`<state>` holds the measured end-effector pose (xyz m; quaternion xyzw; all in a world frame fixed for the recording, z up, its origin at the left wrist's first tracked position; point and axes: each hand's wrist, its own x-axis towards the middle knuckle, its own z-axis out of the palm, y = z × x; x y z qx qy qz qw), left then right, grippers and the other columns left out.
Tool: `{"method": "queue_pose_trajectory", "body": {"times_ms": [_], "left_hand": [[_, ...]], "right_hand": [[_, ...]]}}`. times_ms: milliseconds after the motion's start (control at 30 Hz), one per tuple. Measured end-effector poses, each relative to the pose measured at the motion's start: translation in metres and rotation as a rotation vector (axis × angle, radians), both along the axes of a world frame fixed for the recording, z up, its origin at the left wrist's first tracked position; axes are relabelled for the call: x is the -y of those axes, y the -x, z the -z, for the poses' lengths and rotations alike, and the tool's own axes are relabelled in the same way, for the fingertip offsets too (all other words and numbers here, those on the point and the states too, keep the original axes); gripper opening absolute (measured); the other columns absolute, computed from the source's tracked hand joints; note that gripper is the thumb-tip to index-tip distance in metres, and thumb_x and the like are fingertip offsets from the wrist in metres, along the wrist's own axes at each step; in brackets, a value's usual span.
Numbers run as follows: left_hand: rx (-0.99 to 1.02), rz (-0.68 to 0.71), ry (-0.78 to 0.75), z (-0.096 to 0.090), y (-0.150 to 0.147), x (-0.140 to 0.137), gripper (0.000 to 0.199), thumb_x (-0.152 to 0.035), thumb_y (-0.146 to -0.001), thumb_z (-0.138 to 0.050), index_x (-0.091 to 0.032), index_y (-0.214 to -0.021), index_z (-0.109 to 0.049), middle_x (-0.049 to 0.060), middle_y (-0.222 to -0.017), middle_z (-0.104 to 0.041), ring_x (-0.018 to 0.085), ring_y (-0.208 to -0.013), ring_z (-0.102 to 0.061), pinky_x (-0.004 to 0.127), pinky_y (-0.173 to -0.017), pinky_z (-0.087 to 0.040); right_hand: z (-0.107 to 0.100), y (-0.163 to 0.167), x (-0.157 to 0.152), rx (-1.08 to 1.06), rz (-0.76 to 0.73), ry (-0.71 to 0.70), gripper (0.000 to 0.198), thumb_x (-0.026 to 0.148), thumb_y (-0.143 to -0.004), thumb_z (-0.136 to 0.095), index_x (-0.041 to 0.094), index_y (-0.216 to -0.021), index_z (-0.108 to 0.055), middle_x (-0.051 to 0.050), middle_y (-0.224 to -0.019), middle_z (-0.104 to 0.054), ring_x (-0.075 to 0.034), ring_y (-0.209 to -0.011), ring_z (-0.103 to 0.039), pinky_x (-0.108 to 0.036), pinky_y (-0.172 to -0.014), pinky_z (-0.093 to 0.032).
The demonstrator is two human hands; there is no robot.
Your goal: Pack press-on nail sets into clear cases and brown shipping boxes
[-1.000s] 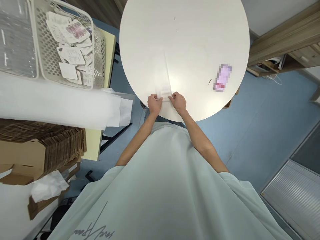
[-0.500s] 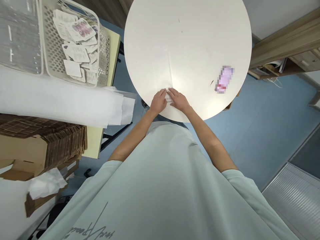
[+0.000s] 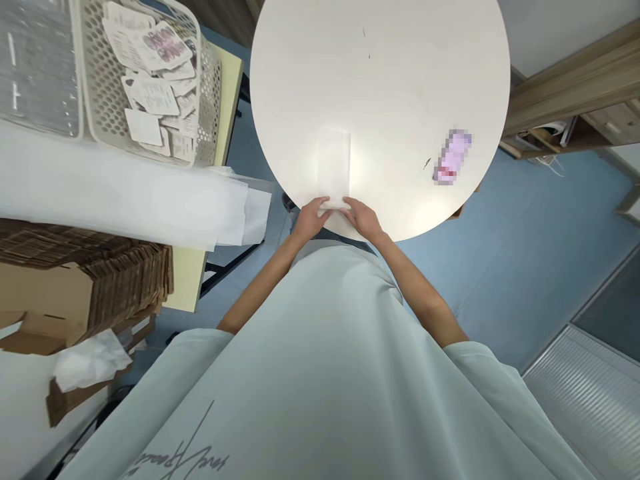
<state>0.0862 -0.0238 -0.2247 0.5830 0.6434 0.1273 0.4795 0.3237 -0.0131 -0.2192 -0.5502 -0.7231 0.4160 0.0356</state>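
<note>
A narrow, translucent white sheet (image 3: 334,163) lies on the round white table (image 3: 395,93), near its front edge. Its near end looks folded or rolled into a thicker band. My left hand (image 3: 312,219) pinches the left corner of that band between thumb and fingers. At the right corner, my right hand (image 3: 364,219) grips the same band in the same way. Whether anything is wrapped inside the sheet cannot be made out.
A pink, pixelated oblong (image 3: 453,157) lies on the table's right side. To the left stand a white basket (image 3: 206,113) of printed cards, a stack of white sheets (image 3: 125,193) and flattened cardboard boxes (image 3: 127,277). Wooden shelving (image 3: 565,87) is at right.
The sheet's near end has come toward me, its far end now nearer as well. My hands have moved apart to its two corners, from pressing close together.
</note>
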Motion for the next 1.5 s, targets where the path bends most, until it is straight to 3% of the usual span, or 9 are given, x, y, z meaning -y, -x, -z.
{"method": "queue_pose_trajectory", "body": {"times_ms": [133,300,433,600,733,867,1067,1333,1500], "left_hand": [[-0.097,-0.166,0.057,0.006,-0.007,-0.028,0.017,-0.039,-0.106,-0.071,-0.022,-0.104,-0.075,0.013,-0.111,-0.084,0.034,-0.113,-0.077,0.045,-0.107,-0.060],[-0.211,-0.200,0.074,0.009,-0.017,-0.046,0.028,-0.037,-0.106,-0.071,-0.025,-0.084,-0.060,0.010,-0.089,-0.071,0.033,-0.098,-0.071,0.045,-0.097,-0.058],[-0.224,-0.215,-0.016,0.010,-0.020,-0.050,0.018,-0.039,-0.104,-0.074,-0.023,-0.112,-0.072,0.018,-0.121,-0.076,0.041,-0.125,-0.072,0.055,-0.113,-0.058],[-0.114,0.117,-0.198,0.018,-0.017,-0.070,0.064,-0.035,-0.109,-0.058,-0.013,-0.169,-0.054,0.024,-0.176,-0.055,0.039,-0.173,-0.042,0.059,-0.144,-0.033],[-0.085,0.367,-0.170,0.026,-0.007,-0.078,0.070,-0.023,-0.105,-0.051,-0.008,-0.173,-0.053,0.022,-0.184,-0.049,0.036,-0.174,-0.043,0.058,-0.147,-0.030],[-0.091,0.389,-0.210,0.025,0.004,-0.059,0.074,-0.026,-0.106,-0.052,-0.013,-0.179,-0.048,0.017,-0.187,-0.045,0.034,-0.177,-0.040,0.060,-0.149,-0.024],[-0.104,0.399,-0.182,0.015,0.009,-0.005,0.091,-0.043,-0.101,-0.073,-0.012,-0.181,-0.044,0.021,-0.189,-0.040,0.038,-0.179,-0.035,0.059,-0.149,-0.022],[-0.020,0.040,-0.039,-0.003,0.006,0.011,0.056,-0.044,-0.107,-0.067,-0.021,-0.158,-0.069,0.015,-0.168,-0.069,0.033,-0.158,-0.065,0.049,-0.136,-0.048],[-0.164,-0.138,0.082,-0.005,0.000,-0.028,0.023,-0.046,-0.106,-0.073,-0.024,-0.104,-0.077,0.014,-0.110,-0.084,0.036,-0.113,-0.078,0.045,-0.105,-0.059]], "right_hand": [[0.007,0.009,-0.026,-0.026,0.183,0.051,0.038,0.039,-0.119,-0.050,0.020,-0.144,-0.072,-0.016,-0.140,-0.078,-0.031,-0.117,-0.079,-0.046,-0.107,-0.066],[0.013,0.022,-0.049,0.055,0.347,0.112,0.029,0.029,-0.111,-0.063,0.018,-0.134,-0.074,-0.016,-0.132,-0.078,-0.031,-0.113,-0.077,-0.051,-0.109,-0.066],[0.012,0.029,-0.061,0.094,0.267,0.011,0.049,0.029,-0.111,-0.064,0.020,-0.159,-0.063,-0.020,-0.156,-0.069,-0.037,-0.143,-0.068,-0.061,-0.118,-0.064],[0.007,0.029,-0.074,0.031,-0.013,-0.049,0.051,0.032,-0.120,-0.047,0.022,-0.169,-0.058,-0.016,-0.175,-0.059,-0.033,-0.169,-0.050,-0.061,-0.140,-0.046],[0.003,0.021,-0.069,0.052,-0.101,-0.027,0.058,0.027,-0.119,-0.045,0.019,-0.176,-0.051,-0.017,-0.183,-0.052,-0.033,-0.170,-0.049,-0.059,-0.138,-0.049],[0.002,0.018,-0.048,0.093,-0.157,-0.049,0.075,0.026,-0.110,-0.062,0.014,-0.181,-0.041,-0.022,-0.189,-0.040,-0.037,-0.177,-0.039,-0.061,-0.139,-0.048],[-0.005,0.015,0.000,0.096,-0.225,-0.034,0.070,0.032,-0.117,-0.048,0.008,-0.182,-0.039,-0.025,-0.192,-0.034,-0.037,-0.181,-0.032,-0.062,-0.142,-0.042],[-0.019,0.014,0.007,0.057,-0.049,0.028,0.055,0.050,-0.123,-0.046,0.018,-0.165,-0.060,-0.021,-0.176,-0.061,-0.036,-0.156,-0.067,-0.052,-0.128,-0.057],[-0.010,0.030,-0.032,0.142,0.133,0.068,0.048,0.050,-0.124,-0.043,0.020,-0.155,-0.063,-0.019,-0.155,-0.073,-0.037,-0.120,-0.080,-0.054,-0.108,-0.065]]}}
